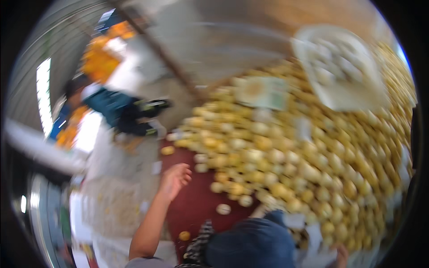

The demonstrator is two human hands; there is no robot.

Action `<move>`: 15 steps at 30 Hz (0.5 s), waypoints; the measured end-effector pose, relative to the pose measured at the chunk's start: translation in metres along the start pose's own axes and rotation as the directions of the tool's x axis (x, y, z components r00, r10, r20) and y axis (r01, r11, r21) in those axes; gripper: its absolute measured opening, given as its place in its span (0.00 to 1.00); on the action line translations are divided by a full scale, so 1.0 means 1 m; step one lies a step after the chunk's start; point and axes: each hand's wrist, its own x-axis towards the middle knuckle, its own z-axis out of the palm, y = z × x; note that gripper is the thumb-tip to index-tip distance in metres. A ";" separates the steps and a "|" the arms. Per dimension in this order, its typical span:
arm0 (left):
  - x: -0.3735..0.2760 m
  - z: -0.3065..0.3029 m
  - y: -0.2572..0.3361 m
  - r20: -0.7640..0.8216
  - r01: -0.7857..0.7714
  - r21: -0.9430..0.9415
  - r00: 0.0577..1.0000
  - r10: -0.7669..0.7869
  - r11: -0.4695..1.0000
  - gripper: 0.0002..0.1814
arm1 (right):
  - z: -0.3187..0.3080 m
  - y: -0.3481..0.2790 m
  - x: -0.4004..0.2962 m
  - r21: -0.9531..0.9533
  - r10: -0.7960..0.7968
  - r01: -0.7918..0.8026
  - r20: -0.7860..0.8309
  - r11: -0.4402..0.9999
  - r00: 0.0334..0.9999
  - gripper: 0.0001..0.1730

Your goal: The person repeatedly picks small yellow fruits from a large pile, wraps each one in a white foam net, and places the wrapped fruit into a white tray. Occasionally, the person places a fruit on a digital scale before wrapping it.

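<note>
My left hand [176,179] hangs above a dark red mat [192,197], left of a large heap of round, pale yellow fruit [268,157]. Its fingers look curled and I see nothing in them, though blur hides detail. Part of what seems to be my right hand [342,256] shows blurred at the lower right, by the heap's near edge; its grip is hidden. Close to it is a white box or sheet [313,234]. A loose fruit [223,209] lies on the mat, another [184,236] nearer me. My dark blue trouser leg [251,243] is at the bottom.
A whitish translucent container [348,95] with pale, apparently wrapped pieces rests on the heap. Beside it lies a flat white-and-green piece [261,93]. At left, a person in teal [109,104] is near orange goods [100,62]. A dark bar [164,57] runs along the floor.
</note>
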 end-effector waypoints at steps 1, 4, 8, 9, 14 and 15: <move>0.001 0.069 -0.010 0.335 0.099 0.115 0.933 -0.133 0.988 0.11 | -0.020 0.009 0.002 -0.078 -0.149 0.160 0.133 0.984 0.980 0.08; 0.002 0.229 -0.044 0.792 0.001 0.586 0.209 -0.573 0.810 0.19 | 0.000 -0.009 0.023 -0.402 -0.374 0.278 -0.181 0.872 0.910 0.04; -0.045 0.344 -0.093 0.813 -0.584 0.402 -0.128 -0.568 0.706 0.46 | -0.004 -0.048 0.033 -0.457 -0.362 0.246 -0.185 0.855 0.914 0.09; -0.054 0.354 -0.112 0.882 -0.485 0.376 -0.074 -0.465 0.790 0.44 | 0.010 -0.065 0.031 -0.369 -0.324 0.228 -0.222 0.901 0.920 0.11; -0.033 0.365 -0.153 0.930 -0.230 0.347 0.212 -0.302 0.909 0.30 | 0.030 -0.067 0.079 -0.126 -0.351 0.334 -0.147 0.934 0.925 0.11; -0.021 0.361 -0.156 0.882 -0.068 0.423 0.258 -0.393 0.904 0.27 | 0.035 -0.066 0.089 -0.081 -0.330 0.321 -0.160 0.944 0.930 0.10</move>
